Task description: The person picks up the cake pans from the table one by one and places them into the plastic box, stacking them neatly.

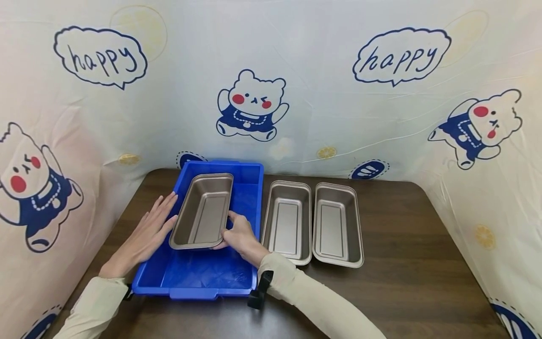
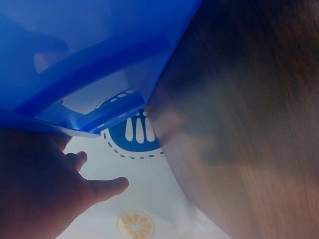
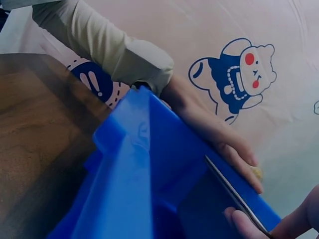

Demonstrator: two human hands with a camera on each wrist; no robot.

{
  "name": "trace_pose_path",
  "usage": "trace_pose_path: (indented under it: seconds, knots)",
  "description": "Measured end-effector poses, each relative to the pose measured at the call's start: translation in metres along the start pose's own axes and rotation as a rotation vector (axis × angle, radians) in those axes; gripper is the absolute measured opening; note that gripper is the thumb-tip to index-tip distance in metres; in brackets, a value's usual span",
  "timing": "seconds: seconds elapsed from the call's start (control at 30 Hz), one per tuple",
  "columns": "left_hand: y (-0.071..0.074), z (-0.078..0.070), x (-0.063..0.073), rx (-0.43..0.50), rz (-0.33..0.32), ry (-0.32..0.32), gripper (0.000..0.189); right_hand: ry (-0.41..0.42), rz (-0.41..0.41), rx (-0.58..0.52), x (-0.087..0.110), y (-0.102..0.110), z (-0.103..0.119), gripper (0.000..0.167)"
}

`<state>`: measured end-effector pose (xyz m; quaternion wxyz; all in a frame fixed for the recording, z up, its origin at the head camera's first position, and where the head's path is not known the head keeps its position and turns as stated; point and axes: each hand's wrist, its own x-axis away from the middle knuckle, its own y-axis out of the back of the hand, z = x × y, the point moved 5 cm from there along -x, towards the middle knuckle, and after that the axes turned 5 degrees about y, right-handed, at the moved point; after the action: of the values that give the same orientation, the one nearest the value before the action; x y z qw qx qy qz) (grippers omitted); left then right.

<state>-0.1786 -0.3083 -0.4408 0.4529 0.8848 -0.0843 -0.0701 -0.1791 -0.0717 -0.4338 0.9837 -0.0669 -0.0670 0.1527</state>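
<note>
A blue plastic tray point(image 1: 211, 275) lies on the left half of the table. Over its inside, a bronze-coloured metal loaf pan point(image 1: 208, 217) is held slightly tilted. My right hand point(image 1: 243, 236) pinches this pan at its near right corner, thumb on the inner side and fingers beneath. Only the pan's thin edge point(image 3: 232, 191) shows in the right wrist view. My left hand point(image 1: 148, 230) rests along the tray's left rim with its fingers extended, the fingertips close beside the pan. From the left wrist, the hand point(image 2: 45, 184) appears against the tray's outer wall.
Two more loaf pans, a middle one point(image 1: 290, 226) and a right one point(image 1: 337, 226), stand side by side just right of the tray. The dark wooden table point(image 1: 402, 254) is bordered by a printed cloth point(image 1: 322, 117) at the back and sides.
</note>
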Motion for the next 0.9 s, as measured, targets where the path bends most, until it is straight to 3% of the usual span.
trace_pose_path:
  seconds: [0.47, 0.7, 0.9]
  knots:
    - [-0.001, 0.0, -0.001, -0.013, -0.005, 0.013, 0.067, -0.132, -0.007, 0.026, -0.003, -0.001, -0.016, 0.068]
    - [-0.002, 0.0, -0.002, -0.02, 0.001, 0.018, 0.068, -0.184, 0.013, 0.168, 0.004, 0.004, -0.006, 0.077]
    - [-0.001, 0.001, -0.002, -0.023, -0.005, 0.02, 0.068, -0.069, 0.085, 0.413, 0.01, 0.015, 0.014, 0.067]
